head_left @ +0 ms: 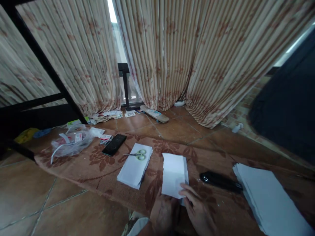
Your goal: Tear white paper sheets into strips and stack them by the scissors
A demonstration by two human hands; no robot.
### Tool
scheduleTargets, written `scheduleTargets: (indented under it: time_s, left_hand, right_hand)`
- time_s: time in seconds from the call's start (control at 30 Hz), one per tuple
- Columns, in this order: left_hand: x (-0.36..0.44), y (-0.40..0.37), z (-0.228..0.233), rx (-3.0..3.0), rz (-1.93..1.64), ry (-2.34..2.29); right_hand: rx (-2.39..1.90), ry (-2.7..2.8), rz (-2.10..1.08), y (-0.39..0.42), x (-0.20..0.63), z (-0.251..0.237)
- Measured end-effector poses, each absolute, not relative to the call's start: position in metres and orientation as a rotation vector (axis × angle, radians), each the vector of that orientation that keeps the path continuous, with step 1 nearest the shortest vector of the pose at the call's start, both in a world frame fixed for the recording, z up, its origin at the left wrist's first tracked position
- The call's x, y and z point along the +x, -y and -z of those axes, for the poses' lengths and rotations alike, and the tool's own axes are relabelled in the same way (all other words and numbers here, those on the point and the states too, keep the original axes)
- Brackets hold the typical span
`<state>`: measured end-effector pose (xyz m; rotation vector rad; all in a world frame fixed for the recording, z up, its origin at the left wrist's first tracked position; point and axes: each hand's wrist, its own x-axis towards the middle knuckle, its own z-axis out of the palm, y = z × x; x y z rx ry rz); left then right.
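A folded white sheet of paper lies on the brown flowered rug in front of me. My left hand rests at its near left corner. My right hand pinches the near right corner with thumb and fingers. To the left lies a stack of white paper with green-handled scissors on top. A black stapler lies to the right of the folded sheet, and a larger pile of white paper sits at the far right.
A black phone and a clear plastic bag lie on the rug's far left. A skateboard and scattered papers sit by striped curtains. A black frame stands left; a dark shape fills the right.
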<state>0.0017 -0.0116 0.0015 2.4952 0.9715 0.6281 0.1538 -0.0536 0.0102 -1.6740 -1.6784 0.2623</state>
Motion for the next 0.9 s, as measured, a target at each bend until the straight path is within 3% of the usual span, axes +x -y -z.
scheduleTargets:
  time_s: [0.37,0.9]
  left_hand:
    - [0.003,0.01,-0.004,2.486,-0.628,-1.001]
    - [0.003,0.009,-0.011,2.519,-0.587,-0.964]
  right_hand:
    - [-1.674,1.652,-0.429,0.059,0.163,0.001]
    - [-1.664,1.695,-0.414,0.065,0.168,0.004]
